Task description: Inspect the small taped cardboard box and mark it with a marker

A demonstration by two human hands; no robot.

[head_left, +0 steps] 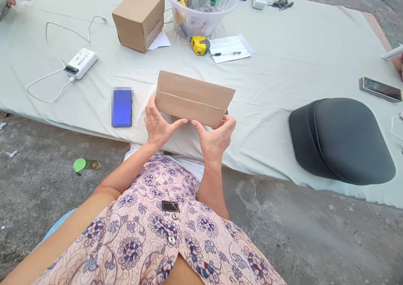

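The person holds a flat cardboard box [194,98] in both hands above the near edge of the cloth-covered bench [283,75]. The left hand [157,125] clasps its lower left corner, fingers closed on the cardboard; the right hand [215,138] grips the lower right edge the same way. The taped seam faces up, so the step looks like inspecting or turning the box; opening it would likely call for a firmer hold at one end. Bare cloth lies ahead, between the blue phone [122,107] and the black seat [341,140].
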